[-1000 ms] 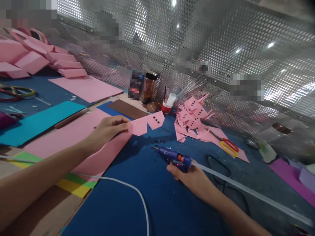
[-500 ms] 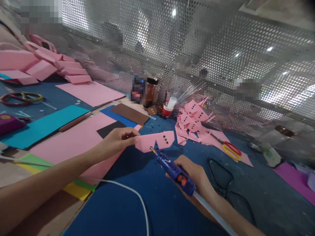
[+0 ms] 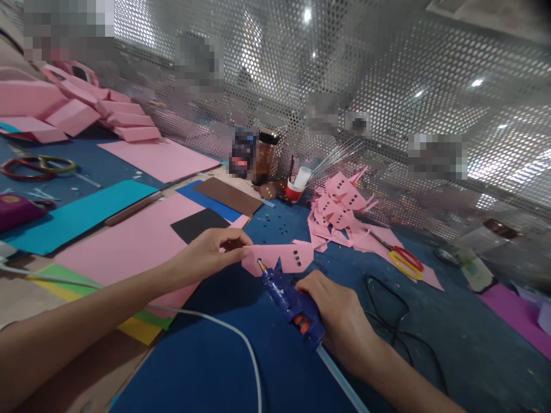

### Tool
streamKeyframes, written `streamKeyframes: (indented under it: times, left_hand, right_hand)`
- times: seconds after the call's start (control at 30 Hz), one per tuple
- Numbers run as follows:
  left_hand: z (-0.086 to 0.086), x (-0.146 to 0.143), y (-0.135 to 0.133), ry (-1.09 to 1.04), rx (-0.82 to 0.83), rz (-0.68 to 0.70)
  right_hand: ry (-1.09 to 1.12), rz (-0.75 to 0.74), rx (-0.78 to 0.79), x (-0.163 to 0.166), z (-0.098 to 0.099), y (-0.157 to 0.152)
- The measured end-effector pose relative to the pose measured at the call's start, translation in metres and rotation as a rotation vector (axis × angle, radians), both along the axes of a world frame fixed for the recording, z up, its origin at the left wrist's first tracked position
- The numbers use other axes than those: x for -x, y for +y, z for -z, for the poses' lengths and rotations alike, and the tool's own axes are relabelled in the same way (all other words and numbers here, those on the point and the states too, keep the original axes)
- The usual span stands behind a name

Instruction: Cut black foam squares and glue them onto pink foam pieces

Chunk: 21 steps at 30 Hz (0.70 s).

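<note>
Between thumb and fingers, my left hand [image 3: 221,249] pinches the left end of a pink paper cutout [image 3: 286,252]. The cutout has a V-shaped notch in its lower edge and a row of small black squares near its right end. My right hand [image 3: 333,301] is closed around a blue hot glue gun [image 3: 290,307]. The gun's nozzle points up and left, its tip over the left half of the cutout; whether it touches the paper I cannot tell. A pale glue stick [image 3: 340,376] sticks out of the gun's back end.
Pink cutouts [image 3: 340,201] are piled at back right beside red-and-yellow scissors [image 3: 404,261]. A white cable [image 3: 232,327] crosses the blue table in front; a black cable [image 3: 390,304] lies right. Sheets of pink [image 3: 124,252] and teal paper [image 3: 81,215] lie left. Perforated metal [image 3: 275,74] stands behind.
The glue gun's nozzle has shifted left along the cutout, from beside the notch to nearer my left fingers. The cutout sits slightly lower and further right. Both hands keep their hold.
</note>
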<state>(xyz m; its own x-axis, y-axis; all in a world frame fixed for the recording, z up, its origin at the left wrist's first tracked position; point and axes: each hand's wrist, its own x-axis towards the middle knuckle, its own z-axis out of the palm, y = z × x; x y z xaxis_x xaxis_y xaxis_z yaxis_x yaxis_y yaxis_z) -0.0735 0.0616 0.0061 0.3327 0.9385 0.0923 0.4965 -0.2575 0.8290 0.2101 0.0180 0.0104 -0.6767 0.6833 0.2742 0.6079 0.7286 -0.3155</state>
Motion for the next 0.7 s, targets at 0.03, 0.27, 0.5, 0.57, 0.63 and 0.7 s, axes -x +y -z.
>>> streamKeyframes:
  times: [0.03,0.27,0.5,0.57,0.63,0.7]
  left_hand:
    - [0.0003,-0.0001,-0.0001,0.009,-0.004,-0.005]
    - [0.0024,0.0006,0.0005,0.033,-0.009,0.003]
    - [0.0007,-0.0002,-0.0008,0.027,0.0,0.016]
    - [0.001,-0.0003,-0.0008,0.023,0.003,0.017]
    - [0.0015,-0.0004,-0.0009,0.018,0.01,0.024]
    - [0.0021,-0.0004,-0.001,0.013,0.015,0.031]
  right_hand:
    - [-0.009,0.002,-0.008,-0.0005,0.0009,0.0001]
    - [-0.088,0.014,-0.068,-0.0035,0.0055,0.0002]
    - [-0.092,0.021,-0.121,-0.002,0.008,0.0019]
    - [-0.094,0.021,-0.118,-0.0017,0.0081,0.002]
    - [-0.097,0.023,-0.115,-0.0016,0.0082,0.0021]
    - [-0.1,0.023,-0.118,-0.0017,0.0087,0.0023]
